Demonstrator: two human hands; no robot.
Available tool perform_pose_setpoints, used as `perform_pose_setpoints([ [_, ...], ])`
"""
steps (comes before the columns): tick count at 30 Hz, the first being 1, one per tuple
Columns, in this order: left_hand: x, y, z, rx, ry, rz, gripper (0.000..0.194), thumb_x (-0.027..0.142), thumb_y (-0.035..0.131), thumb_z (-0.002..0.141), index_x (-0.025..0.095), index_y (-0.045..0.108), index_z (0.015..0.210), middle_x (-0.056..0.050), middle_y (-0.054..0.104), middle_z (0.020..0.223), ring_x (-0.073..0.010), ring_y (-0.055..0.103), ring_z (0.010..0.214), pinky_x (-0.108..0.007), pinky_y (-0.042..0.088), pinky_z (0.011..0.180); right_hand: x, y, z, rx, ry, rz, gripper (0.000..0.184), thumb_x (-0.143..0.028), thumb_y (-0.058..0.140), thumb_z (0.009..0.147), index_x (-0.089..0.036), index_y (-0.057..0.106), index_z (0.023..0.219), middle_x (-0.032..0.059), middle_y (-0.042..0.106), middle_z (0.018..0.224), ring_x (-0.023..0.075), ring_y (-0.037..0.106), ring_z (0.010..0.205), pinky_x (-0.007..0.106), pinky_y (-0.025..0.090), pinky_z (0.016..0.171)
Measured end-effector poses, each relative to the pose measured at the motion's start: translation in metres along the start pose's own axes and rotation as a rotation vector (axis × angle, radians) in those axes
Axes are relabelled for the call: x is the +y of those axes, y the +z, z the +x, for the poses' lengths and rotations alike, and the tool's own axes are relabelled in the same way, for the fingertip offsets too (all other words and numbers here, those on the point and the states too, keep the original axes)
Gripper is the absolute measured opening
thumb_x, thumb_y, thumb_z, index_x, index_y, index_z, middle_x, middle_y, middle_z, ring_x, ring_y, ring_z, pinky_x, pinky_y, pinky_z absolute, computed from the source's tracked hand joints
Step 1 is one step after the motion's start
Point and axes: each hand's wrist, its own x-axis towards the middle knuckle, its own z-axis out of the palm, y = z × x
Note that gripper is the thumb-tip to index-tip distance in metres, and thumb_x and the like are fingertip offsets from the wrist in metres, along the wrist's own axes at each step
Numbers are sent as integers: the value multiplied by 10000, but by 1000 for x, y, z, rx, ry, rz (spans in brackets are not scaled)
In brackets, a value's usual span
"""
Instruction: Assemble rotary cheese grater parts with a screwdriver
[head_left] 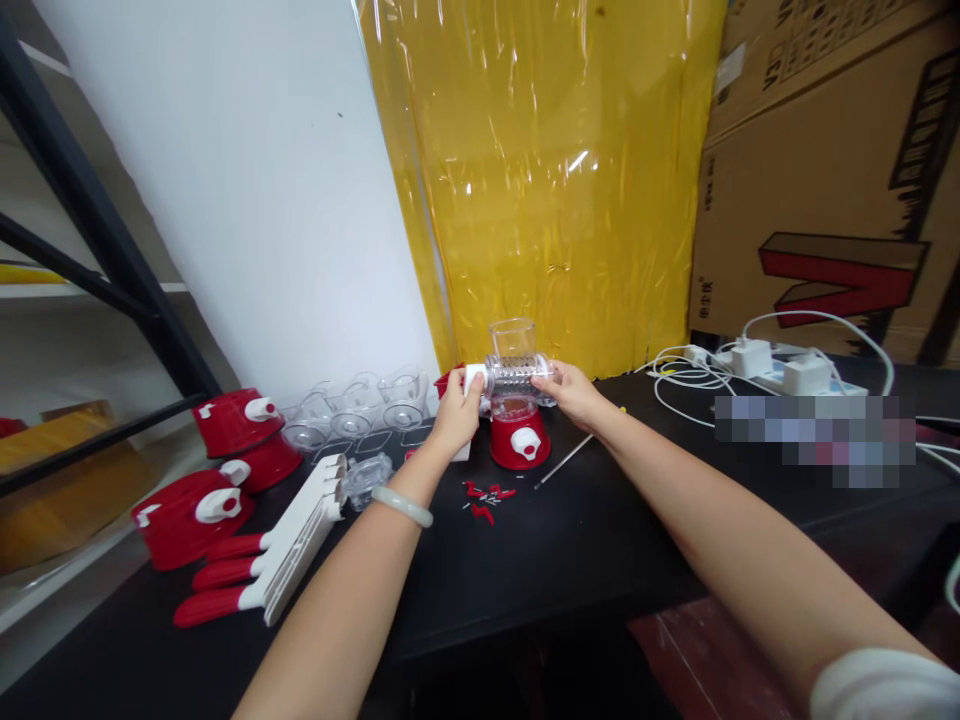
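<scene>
Between both hands lies a metal grater drum (pixel 514 376) with white ends, held level across the front of a clear plastic hopper (pixel 512 334). My left hand (pixel 456 415) pinches the drum's white end at the left. The fingers of my right hand (pixel 574 393) close on its other end. Just below stands a red base (pixel 517 441) with a white knob, and clear plastic shows on top of it. Whether the drum touches the clear housing cannot be made out. Small red levers (pixel 482 513) and metal pins lie on the table in front.
A thin screwdriver-like rod (pixel 562 462) lies to the right. On the left are red bases (pixel 191 515), white handles with red grips (pixel 296 535) and clear plastic housings (pixel 356 412). White cables and power adapters (pixel 752 358) sit before a cardboard box (pixel 825 200).
</scene>
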Motion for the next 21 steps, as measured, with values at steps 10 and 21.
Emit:
perform_pose_setpoints([
  [10,3,-9,4,-88,-8,-3,345,524,480,900,197,530,999,-7,624,735,-152,605,669,-271,480,656,-2,0,0,-22,9,41,493,-494,820,583,-174,662,923,72,735,914,216,666,867,383,475,907],
  [21,0,2,-2,26,-20,8,363,535,450,919,192,513,1020,-31,630,769,-174,621,706,-291,486,675,-5,2,-1,1,6,19,510,-521,814,574,-185,647,919,75,735,925,234,662,924,408,469,934],
])
